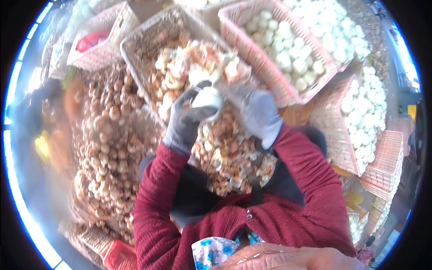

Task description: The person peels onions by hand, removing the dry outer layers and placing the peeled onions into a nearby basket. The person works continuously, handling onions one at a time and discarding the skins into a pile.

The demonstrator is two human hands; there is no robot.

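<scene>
A pale peeled onion (207, 98) sits in my left hand (189, 116), which wears a grey glove and has its fingers closed round it. Close by on the right, my right hand (254, 109), also gloved, is blurred; its fingers cannot be made out, nor whether it holds a tool. Beyond both hands, a dirty plastic crate (140, 76) contains onion skins and trimmings (195, 60). More onion skins (229, 152) lie below the hands, between my knees.
Unpeeled onions (108, 145) form a large heap on the left. A pink crate (251, 50) of peeled onions stands at the upper right, another full crate (337, 131) at the right. A crate with a red item (92, 40) is at the upper left.
</scene>
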